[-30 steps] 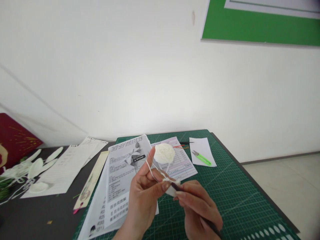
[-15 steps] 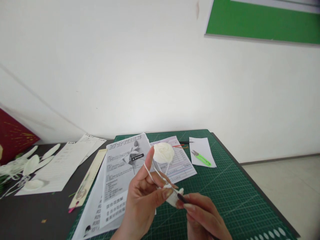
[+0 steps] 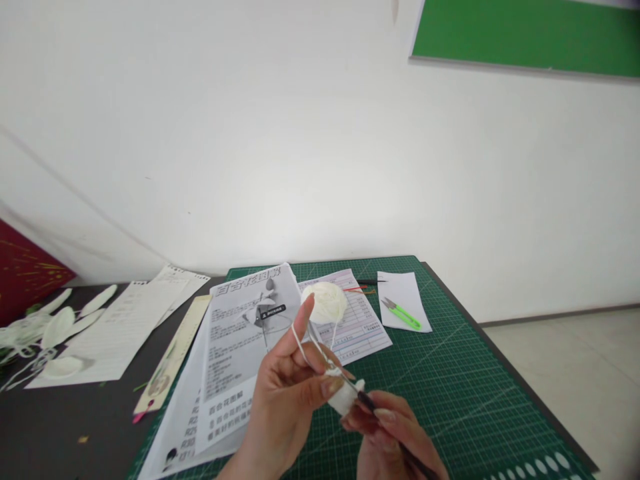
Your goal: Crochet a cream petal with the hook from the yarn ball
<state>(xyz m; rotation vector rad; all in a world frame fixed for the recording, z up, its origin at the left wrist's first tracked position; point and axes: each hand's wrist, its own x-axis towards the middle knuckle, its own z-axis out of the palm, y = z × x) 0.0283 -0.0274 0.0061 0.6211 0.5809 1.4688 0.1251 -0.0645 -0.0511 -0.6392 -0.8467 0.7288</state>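
Note:
My left hand (image 3: 287,393) pinches a small piece of white crochet work (image 3: 344,398) between thumb and fingers. Its raised index finger carries a strand of white yarn (image 3: 301,345) that runs down to the piece. In my right hand (image 3: 395,433) is a crochet hook (image 3: 367,401) with a dark handle, its metal shaft reaching into the top edge of the crochet work. Some right fingertips touch the lower end of the piece. Behind the hands lies a ball of white yarn (image 3: 325,302), a strand trailing from it. The hook's tip is hard to make out among the loops.
A green cutting mat (image 3: 450,373) covers the dark table (image 3: 55,427). Printed sheets (image 3: 230,373) lie left, beside a cream ruler-like strip (image 3: 175,353). Green thread snips (image 3: 403,315) rest on white paper (image 3: 420,293). White petal-shaped pieces (image 3: 60,327) lie at far left.
My right hand has shifted slightly left and down, turning so more of the hook's handle shows. The left hand keeps its grip, and the yarn stays over its index finger. The view has shifted slightly.

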